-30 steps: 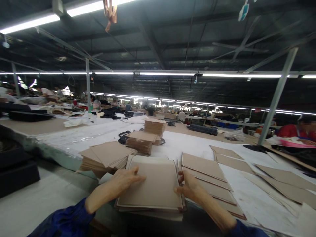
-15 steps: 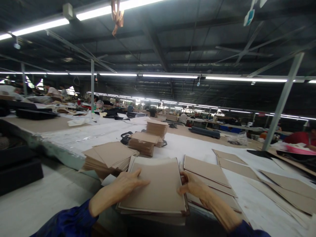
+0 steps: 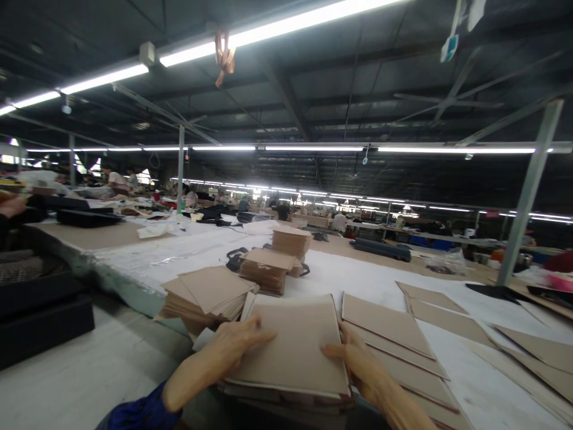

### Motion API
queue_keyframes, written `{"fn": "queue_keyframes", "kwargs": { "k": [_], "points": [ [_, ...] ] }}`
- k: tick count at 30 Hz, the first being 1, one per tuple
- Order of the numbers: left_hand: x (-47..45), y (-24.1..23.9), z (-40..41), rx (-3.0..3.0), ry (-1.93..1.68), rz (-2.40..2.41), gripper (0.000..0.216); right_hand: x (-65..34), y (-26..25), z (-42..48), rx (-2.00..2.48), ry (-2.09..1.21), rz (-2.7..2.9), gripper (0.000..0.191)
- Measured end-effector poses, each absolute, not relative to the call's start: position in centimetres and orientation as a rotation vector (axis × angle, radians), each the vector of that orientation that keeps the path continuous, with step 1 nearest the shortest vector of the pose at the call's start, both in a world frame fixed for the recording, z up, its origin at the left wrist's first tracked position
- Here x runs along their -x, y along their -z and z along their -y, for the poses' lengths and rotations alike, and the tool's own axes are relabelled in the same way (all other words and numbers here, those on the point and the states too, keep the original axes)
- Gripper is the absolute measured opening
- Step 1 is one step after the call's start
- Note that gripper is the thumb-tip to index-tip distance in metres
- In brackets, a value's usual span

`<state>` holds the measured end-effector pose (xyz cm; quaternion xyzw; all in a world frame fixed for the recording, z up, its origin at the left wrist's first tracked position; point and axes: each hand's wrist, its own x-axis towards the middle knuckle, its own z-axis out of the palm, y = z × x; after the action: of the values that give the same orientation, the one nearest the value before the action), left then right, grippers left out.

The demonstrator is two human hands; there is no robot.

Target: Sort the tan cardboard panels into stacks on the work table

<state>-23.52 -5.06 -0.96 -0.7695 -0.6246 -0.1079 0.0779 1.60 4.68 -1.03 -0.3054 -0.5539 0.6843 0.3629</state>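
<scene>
A stack of beige board panels (image 3: 295, 346) with dark edges lies before me at the table's front edge. My left hand (image 3: 228, 349) rests on the top panel's left side, index finger stretched across the surface. At the right edge my right hand (image 3: 358, 355) grips the top panel, thumb on its face and the other fingers mostly hidden along the side. Right of the stack, similar panels (image 3: 385, 325) overlap in a row, close to my right hand. A fanned pile of brown boards (image 3: 208, 292) stands beyond my left hand.
Taller board stacks (image 3: 264, 269) stand farther back on the white-covered table (image 3: 340, 269). More flat boards (image 3: 443, 319) lie to the right, near a metal post (image 3: 530, 191). Black box-like pieces (image 3: 45, 316) sit at left. Another person's hand (image 3: 13, 206) shows at the far left.
The view has shifted, so things sit lower and farther right. My right thumb now lies on the top panel's face. Another person's hand has come into view at far left.
</scene>
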Motion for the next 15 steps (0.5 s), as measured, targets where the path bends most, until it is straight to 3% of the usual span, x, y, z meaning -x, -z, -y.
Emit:
{"fn": "queue_keyframes", "kwargs": {
  "k": [3,6,11,15],
  "points": [
    [24.9,1.1,6.1,1.898,0.685,2.015,0.076,-3.0,0.2,-4.5,0.731,-1.76,1.391,0.061],
    [27.2,1.6,8.0,1.444,1.004,2.058,0.059,-4.9,-1.3,-3.9,0.702,-1.761,1.363,0.066],
    [29.3,0.9,11.9,0.782,1.103,2.017,0.038,-7.9,-3.8,-2.6,0.697,-1.791,1.302,0.083],
    [27.0,0.0,13.5,0.972,1.469,2.083,0.036,-9.5,-5.4,-1.2,0.709,-1.817,1.251,0.087]
  ]
}}
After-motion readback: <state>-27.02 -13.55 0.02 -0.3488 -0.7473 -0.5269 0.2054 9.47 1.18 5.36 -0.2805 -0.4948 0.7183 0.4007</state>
